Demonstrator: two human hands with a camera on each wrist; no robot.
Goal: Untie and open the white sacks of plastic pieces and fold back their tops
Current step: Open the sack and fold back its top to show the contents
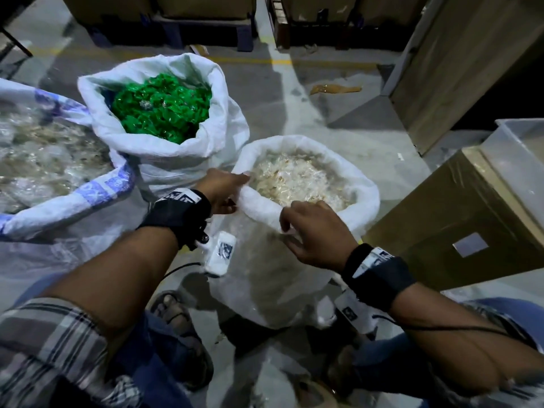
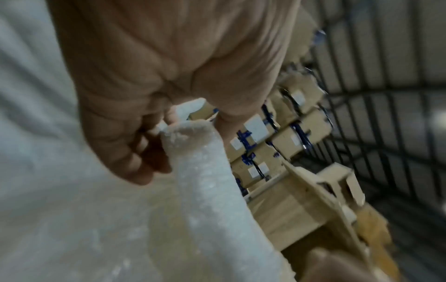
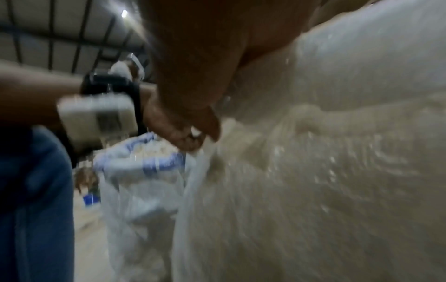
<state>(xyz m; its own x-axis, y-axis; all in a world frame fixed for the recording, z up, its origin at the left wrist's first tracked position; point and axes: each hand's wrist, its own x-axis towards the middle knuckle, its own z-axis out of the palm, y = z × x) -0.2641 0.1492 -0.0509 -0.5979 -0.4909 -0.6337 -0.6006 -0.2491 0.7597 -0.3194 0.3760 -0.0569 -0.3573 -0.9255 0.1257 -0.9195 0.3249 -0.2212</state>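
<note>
The left hand [image 1: 220,190] and right hand [image 1: 316,237] both grip the rolled near rim of the open white sack [image 1: 365,198] of pale plastic pieces [image 1: 297,179].

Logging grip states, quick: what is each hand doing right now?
Left hand: pinches the near sack's rolled rim.
Right hand: fingers curled over the same rolled rim.
</note>
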